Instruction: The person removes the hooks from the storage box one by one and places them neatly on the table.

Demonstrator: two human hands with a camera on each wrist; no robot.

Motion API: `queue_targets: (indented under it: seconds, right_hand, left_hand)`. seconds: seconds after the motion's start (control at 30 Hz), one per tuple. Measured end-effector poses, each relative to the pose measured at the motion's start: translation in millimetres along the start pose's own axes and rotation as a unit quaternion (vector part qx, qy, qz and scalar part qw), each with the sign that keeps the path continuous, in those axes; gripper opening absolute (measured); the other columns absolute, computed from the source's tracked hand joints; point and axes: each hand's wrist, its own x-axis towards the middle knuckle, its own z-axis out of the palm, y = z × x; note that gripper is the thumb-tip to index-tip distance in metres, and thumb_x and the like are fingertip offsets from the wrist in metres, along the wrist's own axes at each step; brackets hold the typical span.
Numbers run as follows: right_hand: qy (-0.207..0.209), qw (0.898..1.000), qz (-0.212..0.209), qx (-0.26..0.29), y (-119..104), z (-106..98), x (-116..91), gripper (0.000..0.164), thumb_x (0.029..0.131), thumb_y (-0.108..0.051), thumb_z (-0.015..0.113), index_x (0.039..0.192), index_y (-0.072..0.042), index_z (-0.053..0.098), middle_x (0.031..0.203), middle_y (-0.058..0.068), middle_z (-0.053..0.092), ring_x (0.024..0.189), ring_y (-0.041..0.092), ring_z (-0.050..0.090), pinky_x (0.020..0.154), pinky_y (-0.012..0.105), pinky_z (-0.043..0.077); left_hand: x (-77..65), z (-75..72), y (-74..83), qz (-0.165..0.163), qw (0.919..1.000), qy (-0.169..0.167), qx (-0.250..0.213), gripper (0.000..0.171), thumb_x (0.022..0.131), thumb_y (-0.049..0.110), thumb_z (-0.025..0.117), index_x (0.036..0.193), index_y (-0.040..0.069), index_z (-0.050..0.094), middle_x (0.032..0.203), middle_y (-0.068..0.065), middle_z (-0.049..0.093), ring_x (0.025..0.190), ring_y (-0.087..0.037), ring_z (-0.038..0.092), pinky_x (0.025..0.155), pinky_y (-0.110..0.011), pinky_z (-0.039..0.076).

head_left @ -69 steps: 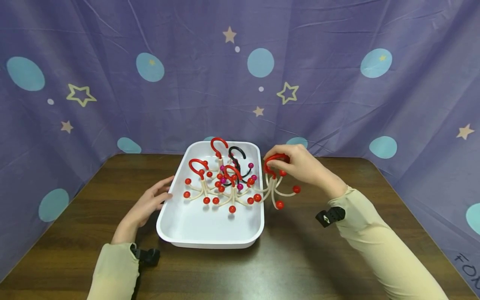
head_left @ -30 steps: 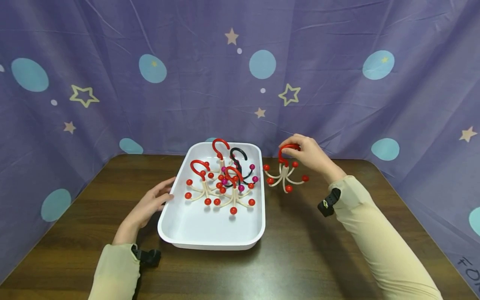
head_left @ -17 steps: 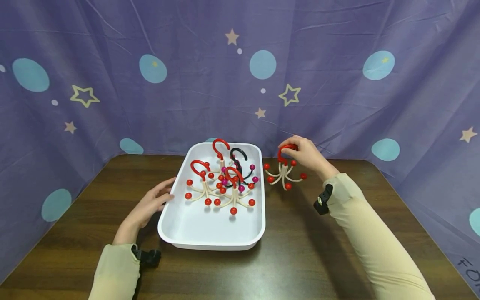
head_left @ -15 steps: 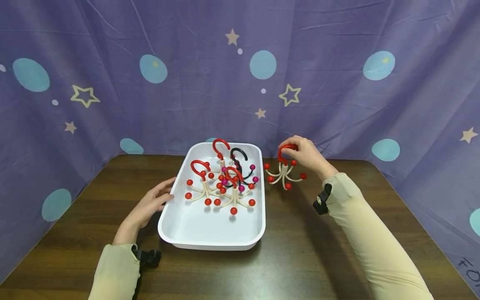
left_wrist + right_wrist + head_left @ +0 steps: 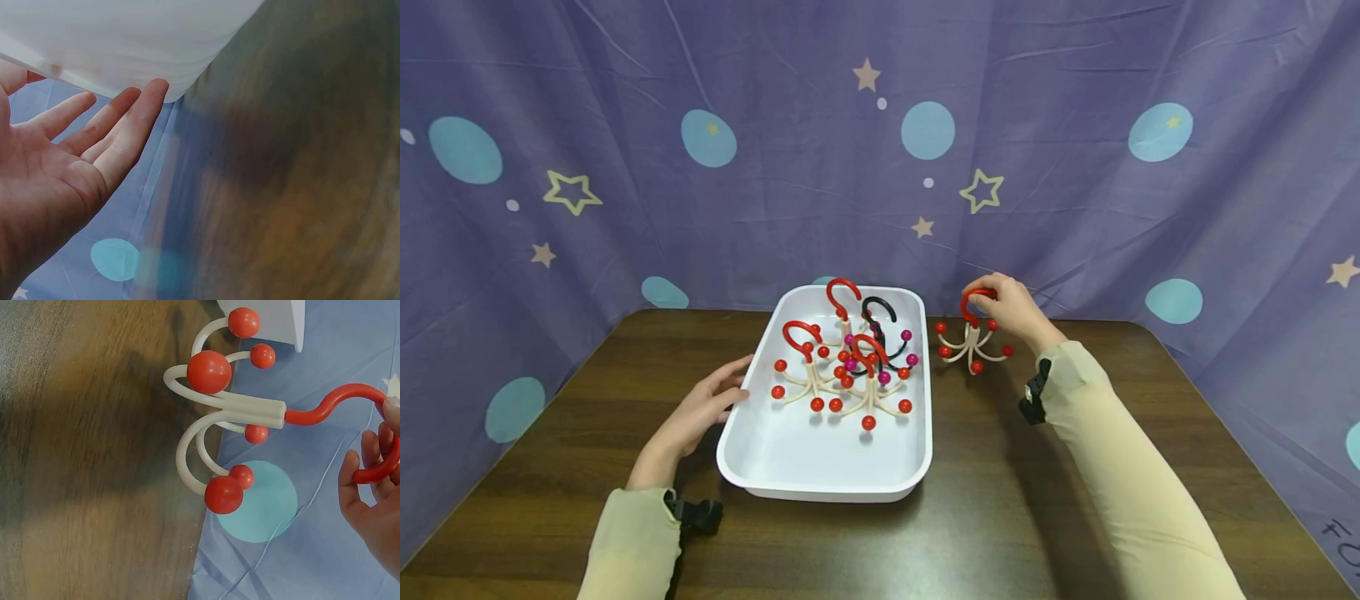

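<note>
My right hand (image 5: pixel 1011 307) holds a multi-arm hanger (image 5: pixel 972 337) by its red hook, just right of the tray. The hanger stands upright, hook on top, its cream arms spreading out to red ball tips close over the tabletop. In the right wrist view, the thumb and fingers curl round the red hook (image 5: pixel 350 392). My left hand (image 5: pixel 696 410) lies along the left side of the white tray (image 5: pixel 820 487). In the left wrist view its fingers are extended, fingertips right at the tray's outer wall (image 5: pixel 125 44).
In the tray stand several similar hangers: a front one (image 5: pixel 869 392), a left one (image 5: pixel 810 375) and a rear one (image 5: pixel 844 325), all cream with red hooks. A black hanger (image 5: pixel 880 333) has magenta balls. The wooden table (image 5: pixel 1000 517) ends at a purple curtain (image 5: pixel 1037 208).
My right hand has carried the hanger from the tray's right rim rightward and back, then lowered it slightly toward the table. The left hand has stayed by the tray.
</note>
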Motion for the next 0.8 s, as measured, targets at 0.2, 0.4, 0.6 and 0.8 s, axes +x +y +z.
queue_targets:
  seconds: [0.2,0.4,0.6,0.8]
  right_hand:
    - [-0.007,1.0,0.024,0.007,2.0,1.7,0.6,0.021,0.092,-0.018,0.053,0.108,-0.009,0.064,0.103,0.011,0.055,0.084,0.023,0.048,0.072,0.033,0.04]
    - [-0.005,0.999,0.032,0.029,5.2,3.3,1.3,0.022,0.093,-0.019,0.052,0.11,-0.009,0.063,0.105,0.011,0.054,0.088,0.024,0.048,0.076,0.034,0.039]
    - [0.003,0.999,0.032,0.033,7.9,6.5,2.6,0.023,0.094,-0.018,0.05,0.11,-0.009,0.063,0.099,0.01,0.051,0.082,0.023,0.045,0.071,0.032,0.038]
    - [0.0,0.999,0.038,0.02,9.0,9.8,6.0,0.024,0.095,-0.016,0.047,0.113,-0.008,0.061,0.099,0.012,0.049,0.081,0.024,0.044,0.069,0.032,0.038]
  left_hand:
    - [0.7,0.4,0.0,0.001,1.0,0.002,-0.002,0.058,0.092,0.017,0.048,0.144,0.01,0.023,0.131,-0.028,0.038,0.104,-0.029,0.053,0.078,-0.037,0.051]
    - [0.5,1.0,0.4,0.0,1.0,0.002,-0.001,0.058,0.092,0.017,0.048,0.144,0.01,0.024,0.131,-0.028,0.038,0.104,-0.029,0.053,0.078,-0.038,0.051]
    - [0.1,1.2,0.3,-0.002,1.0,0.0,-0.005,0.059,0.092,0.017,0.048,0.144,0.011,0.023,0.132,-0.028,0.038,0.105,-0.029,0.053,0.079,-0.038,0.051]
    - [-0.1,0.9,1.0,-0.002,1.0,0.001,-0.005,0.058,0.092,0.017,0.048,0.145,0.011,0.023,0.132,-0.027,0.038,0.105,-0.029,0.053,0.078,-0.037,0.051]
